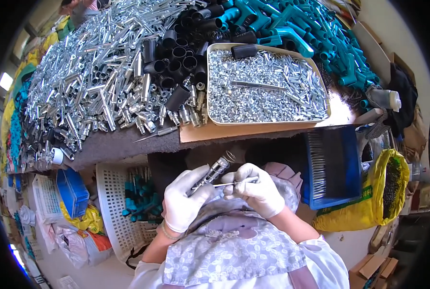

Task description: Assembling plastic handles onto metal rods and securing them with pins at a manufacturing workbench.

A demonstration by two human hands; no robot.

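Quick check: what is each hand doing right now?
Left hand: closed around a silver metal tube.
Right hand: closed, pinching a thin metal rod.

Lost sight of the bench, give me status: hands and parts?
Left hand gripping metal sleeve. Right hand pinching thin metal pin, tip near the sleeve. Both gloved, held over lap. Nothing between the hands; parts tray on table beyond.

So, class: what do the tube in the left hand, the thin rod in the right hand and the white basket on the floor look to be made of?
Tube: plated metal, judging by its silvery glint.
Thin rod: probably the same bright metal, though too slim to be sure.
White basket: moulded plastic, going by its matt, perforated wall.
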